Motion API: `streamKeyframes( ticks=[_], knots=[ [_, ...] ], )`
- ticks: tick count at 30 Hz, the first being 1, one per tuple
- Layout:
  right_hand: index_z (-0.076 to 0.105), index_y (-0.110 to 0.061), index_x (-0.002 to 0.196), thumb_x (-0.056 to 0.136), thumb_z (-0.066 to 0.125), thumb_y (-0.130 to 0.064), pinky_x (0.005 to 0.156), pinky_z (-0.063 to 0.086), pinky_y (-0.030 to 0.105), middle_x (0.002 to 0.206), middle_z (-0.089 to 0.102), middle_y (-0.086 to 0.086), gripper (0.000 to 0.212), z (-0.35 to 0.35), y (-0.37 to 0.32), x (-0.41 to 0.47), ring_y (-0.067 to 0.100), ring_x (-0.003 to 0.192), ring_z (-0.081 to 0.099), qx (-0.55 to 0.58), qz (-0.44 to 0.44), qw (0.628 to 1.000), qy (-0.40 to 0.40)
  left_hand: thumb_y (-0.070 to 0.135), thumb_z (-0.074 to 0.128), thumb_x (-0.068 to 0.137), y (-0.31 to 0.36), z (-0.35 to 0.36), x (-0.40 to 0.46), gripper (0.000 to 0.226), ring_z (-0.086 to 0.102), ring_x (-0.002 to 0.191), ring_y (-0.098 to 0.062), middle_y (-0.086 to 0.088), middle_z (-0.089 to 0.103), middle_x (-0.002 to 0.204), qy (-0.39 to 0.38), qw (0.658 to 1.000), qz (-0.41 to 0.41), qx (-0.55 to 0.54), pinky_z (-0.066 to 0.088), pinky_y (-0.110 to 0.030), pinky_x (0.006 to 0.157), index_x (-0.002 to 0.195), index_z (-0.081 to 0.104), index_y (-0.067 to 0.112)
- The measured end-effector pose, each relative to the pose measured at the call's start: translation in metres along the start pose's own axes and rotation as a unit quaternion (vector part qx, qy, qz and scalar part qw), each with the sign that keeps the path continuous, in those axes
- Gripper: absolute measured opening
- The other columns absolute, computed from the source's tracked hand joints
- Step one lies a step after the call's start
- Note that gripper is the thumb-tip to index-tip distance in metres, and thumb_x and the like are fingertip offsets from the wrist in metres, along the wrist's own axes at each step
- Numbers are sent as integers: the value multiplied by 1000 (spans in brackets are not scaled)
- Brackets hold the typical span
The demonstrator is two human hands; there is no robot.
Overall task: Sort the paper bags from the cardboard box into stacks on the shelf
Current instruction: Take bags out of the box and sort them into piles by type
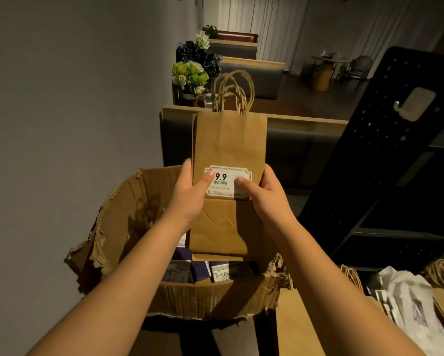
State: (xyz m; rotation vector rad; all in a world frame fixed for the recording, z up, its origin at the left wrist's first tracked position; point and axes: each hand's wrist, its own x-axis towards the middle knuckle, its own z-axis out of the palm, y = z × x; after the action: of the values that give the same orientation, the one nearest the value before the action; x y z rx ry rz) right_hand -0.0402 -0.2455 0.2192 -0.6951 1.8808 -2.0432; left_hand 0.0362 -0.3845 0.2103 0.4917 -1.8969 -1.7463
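Above the torn cardboard box (128, 227), a flat brown paper bag (228, 140) is held upright, handles up. Left hand (190, 194) and right hand (264, 194) grip its two edges, thumbs pressing on the white label (227, 176).

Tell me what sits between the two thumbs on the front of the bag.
In the head view, the white label printed "9.9" spans the brown paper bag between the left hand and right hand; each thumb presses one end.

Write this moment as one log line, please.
left hand: holds paper bag | right hand: holds it too | bag: above cardboard box
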Motion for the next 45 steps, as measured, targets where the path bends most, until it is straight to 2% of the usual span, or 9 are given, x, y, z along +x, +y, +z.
streamKeyframes(
  ticks=[7, 14, 18, 23, 26, 28, 32, 38, 45],
  knots=[
    [54, -23, 112, 88, 66, -7, 80, 57, 28, 108, 70, 2, 32, -26, -37, -27, 17, 100, 69, 43, -53, 998, -16, 47, 67, 84, 34, 15, -29, 90, 41, 137, -24, -5, 36, 154, -16, 1000, 8, 22, 40, -50, 109, 154, 15, 24],
    [53, -28, 115, 89, 60, -22, 77, 55, 23, 108, 68, -7, 28, -39, -46, -83, 7, 99, 67, 57, -53, 996, -42, 15, 69, 86, 48, 20, -94, 18, 71, 92, -12, 7, 73, 94, -16, 999, 43, 16, 60, -27, 74, 101, 59, 21],
    [56, -29, 110, 89, 59, -19, 74, 55, 21, 99, 72, -15, 24, -42, -24, -127, 7, 96, 68, 72, -24, 993, -86, 10, 64, 89, 25, 18, -144, 20, 69, 88, 1, 12, 70, 90, -1, 999, 42, 15, 56, -19, 72, 97, 57, 27],
    [62, -20, 107, 84, 67, -14, 83, 56, 29, 101, 74, -6, 24, -42, 30, -171, 14, 98, 69, 79, 37, 988, -125, 15, 67, 90, -28, 8, -200, 17, 64, 108, -14, 16, 72, 101, 21, 996, -79, 30, 49, -14, 87, 105, 64, 20],
    [66, -15, 103, 82, 62, -7, 83, 53, 25, 99, 74, -5, 23, -44, 66, -192, 12, 98, 68, 30, 59, 989, -133, 15, 65, 89, -79, -6, -231, 47, 42, 135, -30, -13, 51, 137, 4, 964, -252, 86, 42, -17, 95, 129, 54, -7],
    [68, -16, 105, 88, 59, -1, 86, 51, 22, 103, 74, -6, 24, -47, 84, -203, 8, 102, 66, -22, 75, 985, -155, 2, 70, 78, -103, -14, -247, 60, 44, 132, -30, -21, 51, 132, -5, 956, -276, 95, 48, -10, 70, 131, 47, -14],
    [66, -28, 107, 91, 57, 0, 90, 50, 21, 110, 68, -10, 33, -49, 107, -219, 3, 106, 62, -119, 89, 976, -157, 9, 62, 92, -97, -3, -259, 44, 53, 122, -33, -15, 61, 109, -6, 953, -287, 96, 39, -22, 83, 127, 49, -13],
    [68, -28, 103, 88, 57, 4, 78, 48, 12, 103, 70, -13, 36, -54, 128, -228, 0, 99, 63, -164, 144, 965, -147, -1, 61, 91, -121, 7, -257, 28, 55, 116, -19, 12, 56, 103, 26, 964, -257, 67, 38, -22, 87, 102, 52, 23],
    [58, -20, 119, 84, 63, 5, 79, 51, 13, 106, 68, -9, 44, -52, 127, -231, -1, 99, 63, -99, 160, 975, -116, 8, 80, 76, -130, 6, -258, 66, 55, 104, 11, 23, 59, 112, 27, 984, -166, 50, 44, -12, 88, 123, 45, 38]
  ],
)
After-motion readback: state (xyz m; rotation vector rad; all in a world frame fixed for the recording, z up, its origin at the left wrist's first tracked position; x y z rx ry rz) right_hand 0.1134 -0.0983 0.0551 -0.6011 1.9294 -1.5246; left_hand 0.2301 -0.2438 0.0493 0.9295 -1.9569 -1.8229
